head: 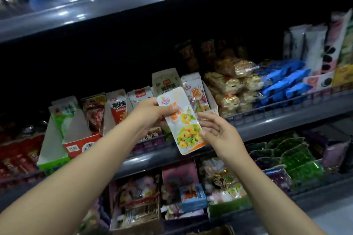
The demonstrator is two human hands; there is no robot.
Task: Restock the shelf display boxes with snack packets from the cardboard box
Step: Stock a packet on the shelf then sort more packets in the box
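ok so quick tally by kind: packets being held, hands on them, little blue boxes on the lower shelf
snack packet being held: 1
hands on it: 2, the left hand gripping its top and the right hand touching its right edge
small blue box on the lower shelf: 1
total: 4

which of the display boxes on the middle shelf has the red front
The display box second from the left, just left of the left forearm. The green-fronted box sits on its left; the others show white or pale card.
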